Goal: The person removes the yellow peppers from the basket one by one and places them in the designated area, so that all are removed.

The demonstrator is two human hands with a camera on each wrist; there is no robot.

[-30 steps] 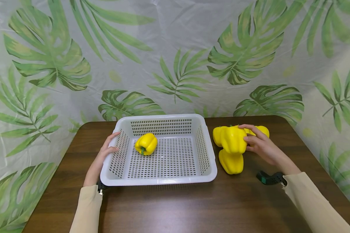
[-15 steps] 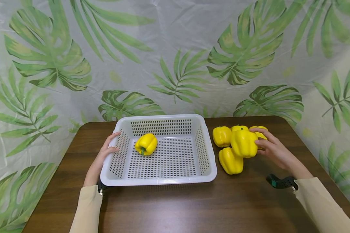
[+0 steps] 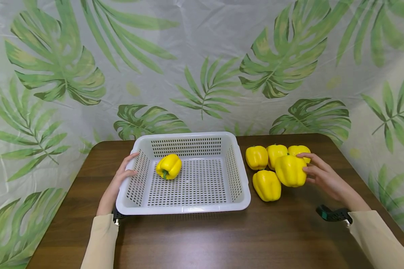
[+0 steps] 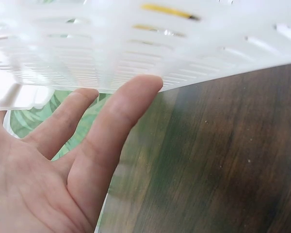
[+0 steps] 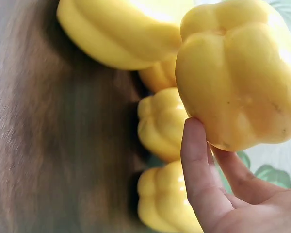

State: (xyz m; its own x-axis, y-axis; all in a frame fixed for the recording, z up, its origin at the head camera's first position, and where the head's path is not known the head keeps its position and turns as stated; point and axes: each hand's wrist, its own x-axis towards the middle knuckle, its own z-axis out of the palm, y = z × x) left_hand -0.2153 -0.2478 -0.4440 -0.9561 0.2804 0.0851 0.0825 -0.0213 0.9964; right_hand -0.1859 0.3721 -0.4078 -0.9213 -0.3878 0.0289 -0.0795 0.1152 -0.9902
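A white plastic basket (image 3: 185, 210) with slotted walls stands on the table. My left hand (image 3: 116, 183) holds it at its left side, with fingertips over the rim. The left wrist view shows other fingers (image 4: 111, 126) of that hand against the outer wall. Inside the basket lies one yellow bell pepper (image 3: 168, 166), its green stem facing me. To the right, my right hand (image 3: 328, 179) grips another yellow bell pepper (image 3: 290, 171) from its right side. Its bumpy underside (image 5: 237, 82) fills the upper right of the right wrist view, and the hand's fingers (image 5: 196, 155) hold its lower end.
Several yellow bell peppers, including a front one (image 3: 266, 185) and a back-left one (image 3: 257, 157), rest right of the basket. The dark wooden table (image 3: 195, 239) ends at a leaf-patterned cloth (image 3: 205, 74) behind. Black bands (image 3: 333, 213) circle both wrists.
The right hand has moved right and toward me with its bell pepper, away from above the front pepper, uncovering the peppers behind. The left hand and basket have stayed in place.
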